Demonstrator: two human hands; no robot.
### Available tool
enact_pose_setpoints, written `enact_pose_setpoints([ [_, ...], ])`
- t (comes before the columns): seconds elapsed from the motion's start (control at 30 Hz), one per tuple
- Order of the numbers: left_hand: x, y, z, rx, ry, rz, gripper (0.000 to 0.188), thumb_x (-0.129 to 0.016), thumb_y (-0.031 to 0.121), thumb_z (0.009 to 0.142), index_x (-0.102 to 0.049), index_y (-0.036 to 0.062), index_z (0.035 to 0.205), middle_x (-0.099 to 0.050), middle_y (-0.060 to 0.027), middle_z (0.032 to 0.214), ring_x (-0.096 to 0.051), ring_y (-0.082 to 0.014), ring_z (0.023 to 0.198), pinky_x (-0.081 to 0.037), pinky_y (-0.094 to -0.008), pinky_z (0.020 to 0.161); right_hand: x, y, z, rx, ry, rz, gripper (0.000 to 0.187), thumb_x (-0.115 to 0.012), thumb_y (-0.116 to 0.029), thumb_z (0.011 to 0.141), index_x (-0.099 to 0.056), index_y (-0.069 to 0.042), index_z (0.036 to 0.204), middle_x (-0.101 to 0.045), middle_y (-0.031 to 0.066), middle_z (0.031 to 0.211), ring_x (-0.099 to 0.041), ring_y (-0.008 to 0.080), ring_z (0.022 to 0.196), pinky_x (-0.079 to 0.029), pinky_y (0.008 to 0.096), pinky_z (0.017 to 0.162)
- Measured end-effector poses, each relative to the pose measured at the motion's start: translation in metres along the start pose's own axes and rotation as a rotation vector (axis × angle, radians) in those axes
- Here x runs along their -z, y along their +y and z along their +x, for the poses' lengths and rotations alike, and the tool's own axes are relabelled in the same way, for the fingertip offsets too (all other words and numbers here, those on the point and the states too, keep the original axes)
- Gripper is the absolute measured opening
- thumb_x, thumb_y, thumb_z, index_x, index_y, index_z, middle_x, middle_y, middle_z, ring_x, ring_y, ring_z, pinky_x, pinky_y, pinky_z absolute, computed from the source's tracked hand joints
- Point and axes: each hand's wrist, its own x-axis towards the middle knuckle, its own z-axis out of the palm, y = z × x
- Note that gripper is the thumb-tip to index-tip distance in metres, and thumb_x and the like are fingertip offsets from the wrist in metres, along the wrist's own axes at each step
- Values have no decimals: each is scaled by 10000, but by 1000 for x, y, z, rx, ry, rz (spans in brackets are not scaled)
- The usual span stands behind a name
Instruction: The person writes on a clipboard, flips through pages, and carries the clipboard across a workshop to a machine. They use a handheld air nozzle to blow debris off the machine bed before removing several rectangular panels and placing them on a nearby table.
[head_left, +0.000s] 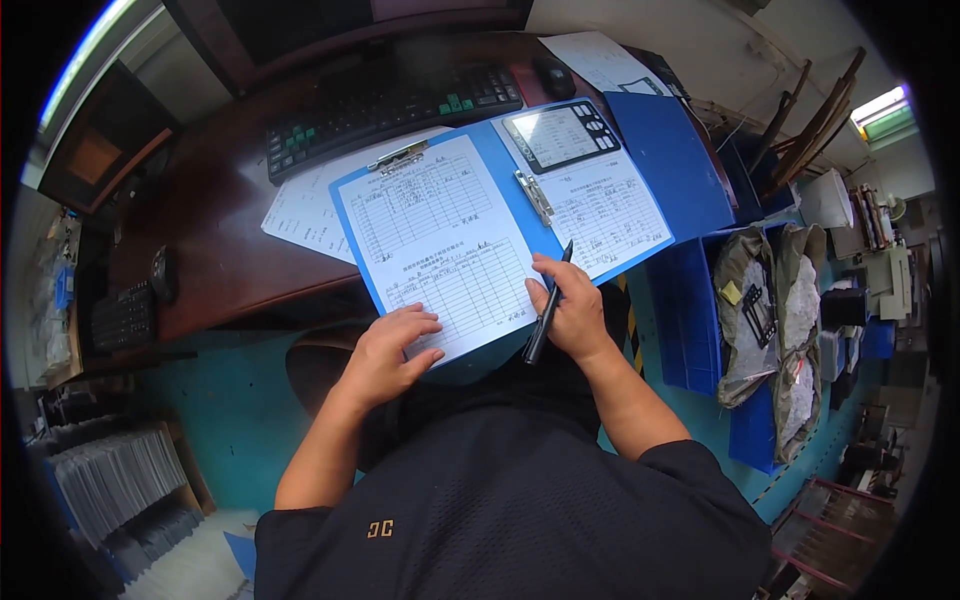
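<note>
"Where does the form lie from the hands?"

"The printed form [470, 235] is mid-frame, above the left hand [390, 352] and to the left of the right hand [578, 312]. Its long axis leans steeply, from upper left down to lower right."

"Which hand is nearer?"

"The left: its fingers are spread loosely over the lower left edge, gripping nothing. The right, by the lower right corner, pinches a black pen [537, 337] between thumb and bent fingers."

"How does the pen point?"

"Slanting, thick end toward the bottom of the frame, slim end up and to the right, over the edge of a second form [615, 212]. Whether that end touches paper, I can't tell from this height."

"And the materials?"

"Thin white paper ruled into grids, with handwritten entries. A smooth blue clipboard [503, 190] backs the first form, its bright metal clip [400, 157] at the upper edge. The pen is a slender dark cylinder. Right of centre, a flat, glossy panel [565, 135] with rounded cut-outs lies on the second form; the desk [225, 220] at upper left is polished reddish-brown."
</note>
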Motion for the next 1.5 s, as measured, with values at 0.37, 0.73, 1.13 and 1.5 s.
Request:
enact_pose_setpoints([
  [0.37,-2,-14,-6,118,344,78,263,-784,154,863,-674,39,1073,-706,-122,975,-682,-314,982,-537,-410,880,2,1,-7,-72,32,133,275,-754,-59,861,-674,-45,1123,-748,161,1151,-722,299,911,-575,379,824],
  [0.73,32,39,26,104,239,-972,312,-672,192,964,-557,11,1190,-646,-153,1223,-653,-189,1112,-533,-361,966,73,30,-27,-47,371,129,261,-670,-49,944,-604,-37,1196,-713,168,1176,-678,261,1025,-530,353,891],
  [1.13,-77,114,100,-133,-509,-589,558,-658,311,1011,-490,19,1455,-621,-205,1364,-614,-312,1273,-480,-402,1076,109,-24,5,338,377,-129,317,-752,10,832,-599,-48,1104,-730,166,1174,-687,335,1034,-512,430,909],
  [1.5,-96,81,111,-265,-74,22,334,-756,230,895,-664,42,1155,-688,-179,1152,-691,-320,1041,-545,-439,908,72,24,2,126,350,-95,268,-736,-68,901,-634,-32,1146,-743,138,1115,-709,308,939,-543,396,837],
])
